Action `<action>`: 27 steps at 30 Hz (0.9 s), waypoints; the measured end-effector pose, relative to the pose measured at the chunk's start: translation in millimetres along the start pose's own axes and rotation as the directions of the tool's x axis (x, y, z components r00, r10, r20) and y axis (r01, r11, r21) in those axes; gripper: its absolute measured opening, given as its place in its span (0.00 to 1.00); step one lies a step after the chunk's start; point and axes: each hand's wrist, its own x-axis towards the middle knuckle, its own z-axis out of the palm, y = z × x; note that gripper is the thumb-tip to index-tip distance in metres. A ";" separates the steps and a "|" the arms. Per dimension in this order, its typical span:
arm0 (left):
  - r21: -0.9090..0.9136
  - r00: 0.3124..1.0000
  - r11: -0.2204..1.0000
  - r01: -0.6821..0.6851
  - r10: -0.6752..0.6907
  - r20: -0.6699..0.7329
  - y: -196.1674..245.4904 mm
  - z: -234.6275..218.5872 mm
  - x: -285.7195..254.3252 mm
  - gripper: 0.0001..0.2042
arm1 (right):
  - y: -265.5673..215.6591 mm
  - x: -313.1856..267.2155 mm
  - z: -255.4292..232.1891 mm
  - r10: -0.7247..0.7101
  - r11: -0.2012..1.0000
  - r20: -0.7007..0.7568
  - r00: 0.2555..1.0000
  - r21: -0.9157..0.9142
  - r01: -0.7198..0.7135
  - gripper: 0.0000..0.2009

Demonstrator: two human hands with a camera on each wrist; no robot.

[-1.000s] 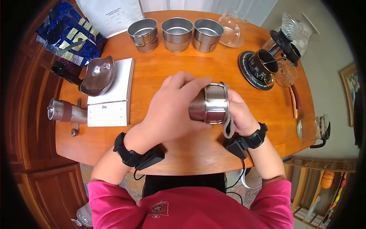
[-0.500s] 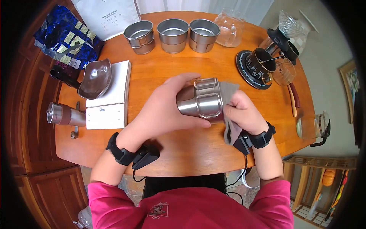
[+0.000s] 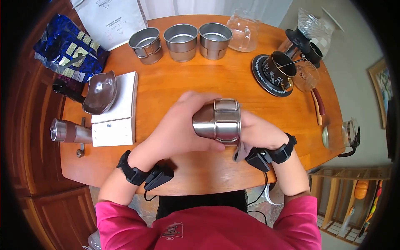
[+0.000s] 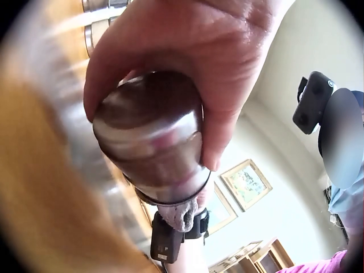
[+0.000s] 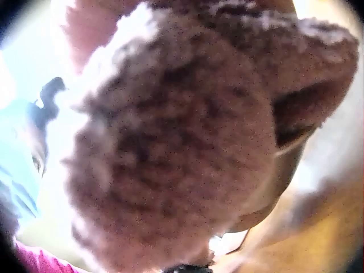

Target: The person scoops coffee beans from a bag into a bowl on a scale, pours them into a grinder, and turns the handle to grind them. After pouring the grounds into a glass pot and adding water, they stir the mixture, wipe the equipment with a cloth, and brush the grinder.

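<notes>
My left hand (image 3: 173,125) grips a steel camping cup (image 3: 226,127) round its lower side, fingers over the top and thumb below. The cup is tipped on its side above the table, its mouth toward my right hand (image 3: 262,131) and its folded handle facing up. A grey fuzzy cloth (image 3: 241,153) hangs out below the rim, held by my right hand, whose fingertips are hidden in the cup's mouth. In the left wrist view the cup's base faces the camera, with the cloth (image 4: 179,216) at its rim. Bunched cloth (image 5: 170,142) fills the right wrist view.
Three steel cups (image 3: 180,43) stand in a row at the back beside a glass jug (image 3: 243,36). On the left are a white scale (image 3: 112,133), a brown dish (image 3: 100,92) and a hand grinder (image 3: 71,131). A black cup (image 3: 280,71) on its saucer stands at right.
The cup first shifted left, then lowered slightly toward me. My right hand came away from the rim with the cloth showing, and is now back in the mouth, covering most of the cloth.
</notes>
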 end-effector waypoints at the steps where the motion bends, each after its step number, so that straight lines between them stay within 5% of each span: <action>1: 0.091 0.996 0.993 -0.071 0.077 -0.056 2.3 -0.7 0.4 0.36 | 8.5 4.0 -2.7 -0.121 0.988 -0.042 0.992 0.087 0.125 0.19; 4: 0.125 0.982 0.986 -0.114 0.131 -0.134 3.1 0.0 -0.4 0.37 | 15.4 9.0 -5.2 -0.268 0.903 -0.133 0.954 0.312 0.297 0.15; 6: 0.160 0.968 0.975 -0.151 0.179 -0.176 -0.4 0.3 0.0 0.38 | 17.9 5.6 -11.0 -0.248 0.658 -0.086 0.965 0.717 0.233 0.15; 8: 0.196 0.950 0.963 -0.183 0.225 -0.217 -1.4 0.1 -0.9 0.39 | 13.3 2.5 -7.0 -0.274 0.635 -0.124 0.954 0.722 0.276 0.14; 10: -0.045 0.960 0.998 -0.041 0.026 -0.280 1.6 -0.7 -2.6 0.41 | 9.3 -1.6 -2.7 -0.321 0.583 -0.205 0.924 0.726 0.364 0.12; 11: -0.013 0.964 1.000 -0.003 0.000 -0.265 3.8 -4.1 -3.6 0.36 | 11.8 -2.6 -4.3 -0.321 0.582 -0.207 0.924 0.727 0.365 0.12; 12: -0.013 0.965 1.000 -0.004 0.001 -0.264 3.4 -5.9 -3.8 0.36 | 16.4 -4.0 -7.6 -0.339 0.814 -0.269 0.901 0.397 0.425 0.11; 13: -0.291 0.967 0.953 0.081 -0.146 -0.210 2.7 -8.0 -3.5 0.32 | 19.0 -4.6 -9.1 -0.379 0.917 -0.313 0.871 0.002 0.400 0.11; 14: -0.540 0.955 0.825 0.167 -0.271 -0.118 1.5 -10.8 -3.5 0.28 | 19.7 -5.3 -7.7 -0.379 0.917 -0.312 0.871 0.000 0.399 0.11; 16: -0.582 0.953 0.784 0.215 -0.298 -0.049 -7.3 -12.6 -4.3 0.22 | 21.2 -6.0 -3.4 -0.595 0.798 -0.163 0.787 -0.238 0.554 0.10; 17: -0.620 0.944 0.743 0.253 -0.330 -0.009 -7.2 -11.2 -3.1 0.22 | 21.0 -2.9 -1.5 -0.595 0.798 -0.160 0.788 -0.238 0.554 0.10; 20: -0.611 0.926 0.714 0.341 -0.369 0.086 -12.1 -11.8 -2.5 0.22 | 21.8 9.7 7.0 -0.759 0.457 0.016 0.651 -0.699 0.550 0.18; 22: -0.672 0.833 0.534 0.514 -0.499 0.240 -4.7 -13.5 -3.2 0.23 | 23.3 8.0 7.6 -0.705 0.506 0.018 0.709 -0.688 0.521 0.20; 25: -0.685 0.806 0.449 0.574 -0.458 0.375 -2.1 -18.7 -2.6 0.23 | 21.6 7.0 6.3 -0.727 0.458 0.052 0.685 -0.706 0.540 0.20; 27: -0.690 0.816 0.447 0.569 -0.412 0.405 -5.6 -20.6 -1.2 0.23 | 21.1 6.4 3.0 -0.671 0.446 0.088 0.736 -0.745 0.496 0.22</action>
